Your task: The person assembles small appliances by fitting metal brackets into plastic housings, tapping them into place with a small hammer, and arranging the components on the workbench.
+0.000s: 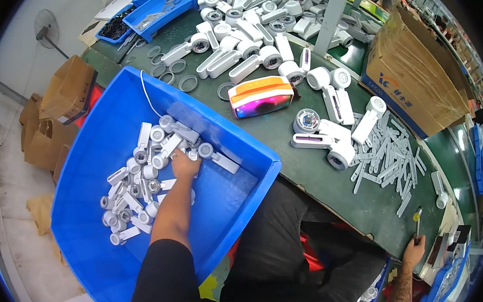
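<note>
Closest of all, a black sleeve [166, 278] gave onto the left forearm, which reached into a large blue bin [104, 123] set beside the bench [348, 202]. The left hand [186, 165] was down among white units [225, 162], each a round head on a long handle; its fingertips were hidden by the wrist and the parts, so whether they gripped a unit could not be told. Well apart, at the bench's right edge, the right hand [413, 252] had its fingers wrapped around a slim tool [418, 217], which pointed away from the body. Judging by how things lay, the work was only partway through: units covered part of the bin's floor, leaving a bare stretch to the right, while a far bigger heap of like units [250, 31] filled the back of the bench. Nearer the person, a few open-slotted units [316, 144] showed purple inside their handles and looked unfinished, with many loose grey strips [389, 162] scattered just beside them. Grey rings [188, 83] also lay loose, left of a lit orange speaker [261, 97]. Whether the binned units were complete could not be made out.
</note>
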The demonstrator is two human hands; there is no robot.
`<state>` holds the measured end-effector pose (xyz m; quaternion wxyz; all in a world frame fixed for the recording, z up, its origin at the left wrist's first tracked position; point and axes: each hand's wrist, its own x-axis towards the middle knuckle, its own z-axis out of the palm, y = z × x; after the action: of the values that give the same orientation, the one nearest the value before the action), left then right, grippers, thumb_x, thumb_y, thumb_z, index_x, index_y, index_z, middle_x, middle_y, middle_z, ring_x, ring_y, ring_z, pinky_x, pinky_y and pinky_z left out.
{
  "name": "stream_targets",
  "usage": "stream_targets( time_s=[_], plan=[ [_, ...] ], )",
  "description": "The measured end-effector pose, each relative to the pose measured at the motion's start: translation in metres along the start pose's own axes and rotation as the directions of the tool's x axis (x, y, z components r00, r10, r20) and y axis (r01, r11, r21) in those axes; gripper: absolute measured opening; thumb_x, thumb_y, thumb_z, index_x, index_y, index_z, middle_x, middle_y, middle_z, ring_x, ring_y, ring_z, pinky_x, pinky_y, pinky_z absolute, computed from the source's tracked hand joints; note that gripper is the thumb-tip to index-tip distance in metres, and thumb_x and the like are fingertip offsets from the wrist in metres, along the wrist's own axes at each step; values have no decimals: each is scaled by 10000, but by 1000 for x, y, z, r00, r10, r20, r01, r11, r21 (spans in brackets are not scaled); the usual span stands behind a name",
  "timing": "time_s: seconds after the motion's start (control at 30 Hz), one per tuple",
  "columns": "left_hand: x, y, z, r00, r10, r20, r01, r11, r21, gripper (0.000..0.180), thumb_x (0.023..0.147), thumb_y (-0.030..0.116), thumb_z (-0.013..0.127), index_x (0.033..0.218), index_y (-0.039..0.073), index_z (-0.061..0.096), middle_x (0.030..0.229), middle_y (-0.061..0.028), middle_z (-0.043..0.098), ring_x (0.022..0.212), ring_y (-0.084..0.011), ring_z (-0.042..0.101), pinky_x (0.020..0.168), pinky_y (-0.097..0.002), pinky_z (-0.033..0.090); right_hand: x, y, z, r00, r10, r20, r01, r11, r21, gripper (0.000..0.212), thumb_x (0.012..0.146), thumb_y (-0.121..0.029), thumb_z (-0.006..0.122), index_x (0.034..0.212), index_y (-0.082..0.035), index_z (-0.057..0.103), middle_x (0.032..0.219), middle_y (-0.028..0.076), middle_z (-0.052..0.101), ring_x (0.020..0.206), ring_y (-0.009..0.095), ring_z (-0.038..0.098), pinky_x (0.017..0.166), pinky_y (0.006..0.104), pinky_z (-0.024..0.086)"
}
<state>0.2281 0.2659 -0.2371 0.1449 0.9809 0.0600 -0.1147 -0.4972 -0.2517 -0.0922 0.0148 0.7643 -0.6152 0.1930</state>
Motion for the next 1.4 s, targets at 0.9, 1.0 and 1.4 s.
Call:
stream_targets(
  time_s=[0.9,1.0,1.4],
  plan=[
    [57,-60,-15,972,194,131,-192,981,-29,1217,610,522,992,1628,84,490,1614,-312,488,1509,-497,429,1264,-509,382,-13,-56,-10,993,49,-107,-43,997,58,259,986,-259,734,907,-65,584,802,224,675,802,503,660,661,575,492],
    [15,-19,-3,958,258,122,-252,966,-63,968,659,534,956,1442,41,672,1449,-319,633,1396,-509,551,1207,-533,437,-23,-42,-28,987,74,-140,-76,997,-3,258,985,-261,736,908,-66,585,798,219,674,799,498,662,661,569,493],
    [-79,-59,-121,880,458,121,-242,653,-717,247,948,170,817,1101,19,696,966,-3,664,864,-102,613,758,-283,478,-14,-50,-18,991,54,-122,-52,998,22,251,982,-273,744,917,-83,595,802,194,681,788,468,676,665,553,506]
  ],
)
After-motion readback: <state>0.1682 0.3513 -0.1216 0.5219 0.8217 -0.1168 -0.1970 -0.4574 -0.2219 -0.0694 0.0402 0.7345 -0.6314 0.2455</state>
